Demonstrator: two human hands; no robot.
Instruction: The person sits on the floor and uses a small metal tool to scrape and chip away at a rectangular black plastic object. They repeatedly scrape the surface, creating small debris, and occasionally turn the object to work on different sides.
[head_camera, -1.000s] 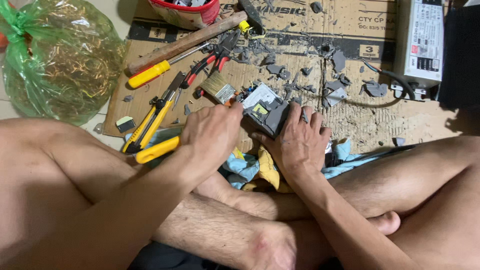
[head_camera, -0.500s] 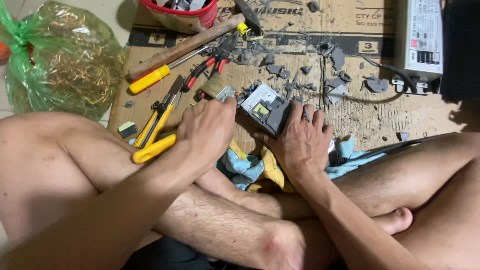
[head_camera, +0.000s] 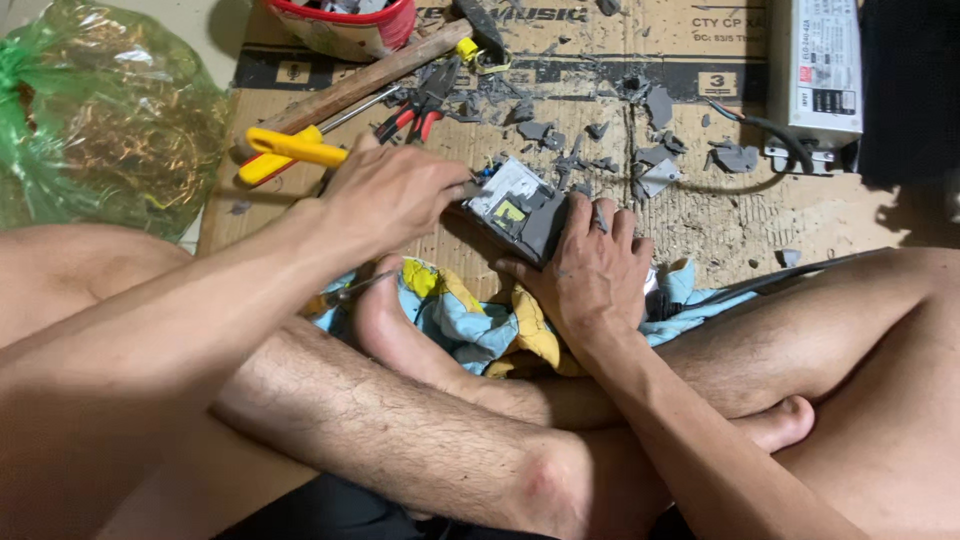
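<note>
Head view: right hand (head_camera: 590, 270) grips grey box (head_camera: 520, 208); left hand (head_camera: 395, 195) fisted, contents hidden.

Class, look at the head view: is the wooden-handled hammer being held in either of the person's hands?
No. The hammer lies on the cardboard apart from both hands; the left hand and right hand are on the grey box.

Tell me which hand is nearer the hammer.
Left. The left hand works just below the hammer handle; the right hand sits farther down-right, holding the grey casing.
</note>
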